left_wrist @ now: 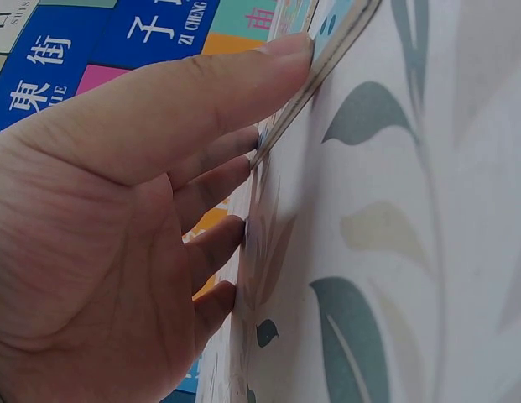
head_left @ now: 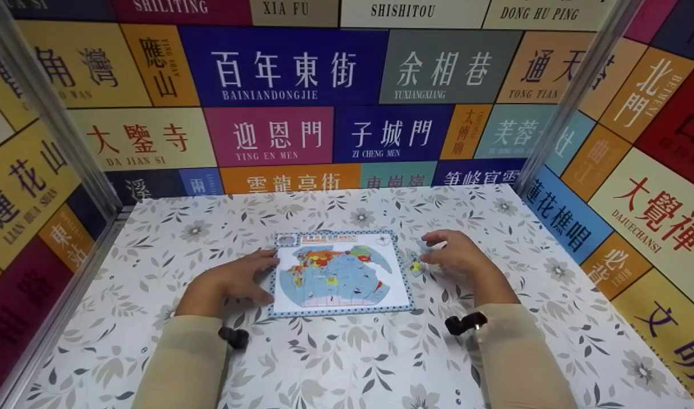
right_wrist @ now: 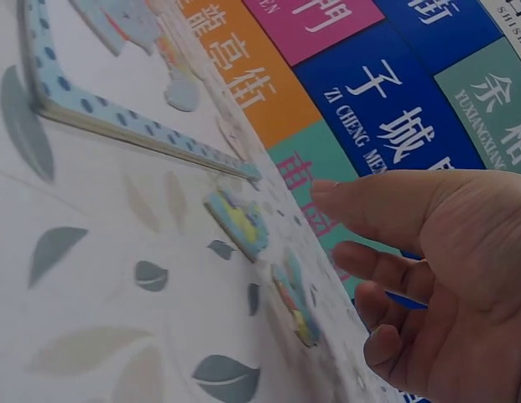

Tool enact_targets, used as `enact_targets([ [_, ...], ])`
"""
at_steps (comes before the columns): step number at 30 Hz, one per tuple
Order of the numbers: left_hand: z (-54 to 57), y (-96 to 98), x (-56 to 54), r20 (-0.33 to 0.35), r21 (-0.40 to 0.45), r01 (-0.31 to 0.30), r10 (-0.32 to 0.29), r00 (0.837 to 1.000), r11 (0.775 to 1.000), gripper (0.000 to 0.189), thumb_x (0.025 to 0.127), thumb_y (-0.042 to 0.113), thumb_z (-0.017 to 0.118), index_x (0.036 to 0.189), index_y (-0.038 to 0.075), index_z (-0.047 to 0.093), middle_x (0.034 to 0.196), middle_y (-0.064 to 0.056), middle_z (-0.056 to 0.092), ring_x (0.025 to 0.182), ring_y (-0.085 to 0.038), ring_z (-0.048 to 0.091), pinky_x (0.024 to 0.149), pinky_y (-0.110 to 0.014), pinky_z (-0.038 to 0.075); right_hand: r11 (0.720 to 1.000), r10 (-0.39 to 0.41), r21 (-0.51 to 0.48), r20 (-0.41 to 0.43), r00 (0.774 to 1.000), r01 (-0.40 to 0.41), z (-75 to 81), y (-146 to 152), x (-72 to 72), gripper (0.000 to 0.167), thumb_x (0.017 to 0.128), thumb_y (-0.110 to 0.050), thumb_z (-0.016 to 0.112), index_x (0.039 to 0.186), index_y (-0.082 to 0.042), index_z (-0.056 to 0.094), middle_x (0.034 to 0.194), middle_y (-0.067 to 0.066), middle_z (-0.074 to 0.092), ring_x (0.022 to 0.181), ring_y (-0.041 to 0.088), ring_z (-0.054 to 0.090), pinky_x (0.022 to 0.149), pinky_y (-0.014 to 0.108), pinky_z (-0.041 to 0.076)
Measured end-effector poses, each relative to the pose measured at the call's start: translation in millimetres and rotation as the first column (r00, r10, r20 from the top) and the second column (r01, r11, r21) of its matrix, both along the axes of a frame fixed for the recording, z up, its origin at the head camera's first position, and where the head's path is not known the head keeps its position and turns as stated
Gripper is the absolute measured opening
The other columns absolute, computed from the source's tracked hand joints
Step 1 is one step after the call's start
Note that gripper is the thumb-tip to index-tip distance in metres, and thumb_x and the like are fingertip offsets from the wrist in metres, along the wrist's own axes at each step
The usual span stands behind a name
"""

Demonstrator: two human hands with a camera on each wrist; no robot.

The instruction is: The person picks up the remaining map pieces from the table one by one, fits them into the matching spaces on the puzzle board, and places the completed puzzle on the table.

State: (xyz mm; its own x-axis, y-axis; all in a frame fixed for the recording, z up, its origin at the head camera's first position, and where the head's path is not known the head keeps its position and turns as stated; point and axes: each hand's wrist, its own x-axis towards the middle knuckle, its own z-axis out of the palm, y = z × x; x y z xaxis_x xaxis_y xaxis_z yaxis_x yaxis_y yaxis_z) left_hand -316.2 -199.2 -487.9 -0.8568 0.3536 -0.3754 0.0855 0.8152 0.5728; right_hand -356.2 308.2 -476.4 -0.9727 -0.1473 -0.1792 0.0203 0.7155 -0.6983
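A jigsaw puzzle board (head_left: 341, 312) with a dotted blue border lies flat on the table, a partly filled world map (head_left: 347, 278) within its frame. My left hand (head_left: 233, 281) rests along the board's left side, fingers extended; in the left wrist view its thumb (left_wrist: 289, 63) touches the board's edge. Off the right side, my right hand (head_left: 457, 253) hovers by a loose puzzle piece (head_left: 417, 267), fingers loosely bent and nothing held. Two loose pieces show in the right wrist view: a blue-yellow one (right_wrist: 237, 223) near the board's corner and another (right_wrist: 295, 304) closer to the fingers.
A white tablecloth (head_left: 347, 363) with grey leaves and flowers covers the table. Colourful panels with printed place names (head_left: 284, 65) stand behind it and along both sides, joined by metal corner posts (head_left: 568, 85). Dark wrist-camera mounts (head_left: 463, 324) sit at both cuffs.
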Motion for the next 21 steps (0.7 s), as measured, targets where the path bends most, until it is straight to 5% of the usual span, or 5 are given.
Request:
enact_targets([
  [4, -0.8, -0.2, 0.2, -0.015, -0.002, 0.013, -0.013, 1.000, 1.000, 0.096, 0.084, 0.031, 0.091, 0.166, 0.032, 0.041, 0.182, 0.009, 0.015, 0.170, -0.035, 0.007, 0.135, -0.068, 0.013, 0.999, 0.049, 0.001, -0.016, 0.999, -0.049, -6.9, -8, 0.4, 0.065, 0.088, -0.030, 0.088, 0.146, -0.011, 0.064, 0.150, 0.017, 0.063, 0.133, 0.039, 0.063, 0.108, 0.048, 0.056],
  [11, -0.2, 0.3, 0.6, -0.008, 0.000, 0.002, -0.002, 1.000, 1.000, 0.096, 0.083, 0.031, 0.091, 0.165, 0.033, 0.042, 0.182, 0.009, 0.015, 0.170, -0.035, 0.008, 0.135, -0.068, 0.012, 0.999, 0.031, 0.037, 0.019, 0.999, -0.032, -14.7, -18, 2.1, 0.072, 0.082, -0.027, 0.093, 0.146, -0.013, 0.065, 0.152, 0.015, 0.061, 0.147, 0.038, 0.051, 0.129, 0.055, 0.038],
  [21, 0.1, 0.7, 0.8, -0.003, -0.015, -0.010, 0.010, 1.000, 1.000, 0.096, 0.083, 0.032, 0.092, 0.165, 0.035, 0.043, 0.182, 0.011, 0.015, 0.171, -0.034, 0.007, 0.136, -0.067, 0.011, 0.990, 0.092, 0.108, 0.029, 0.995, -0.095, -17.2, -22, 1.2, 0.082, 0.080, -0.025, 0.093, 0.153, -0.010, 0.059, 0.156, 0.018, 0.054, 0.148, 0.040, 0.048, 0.130, 0.055, 0.036],
])
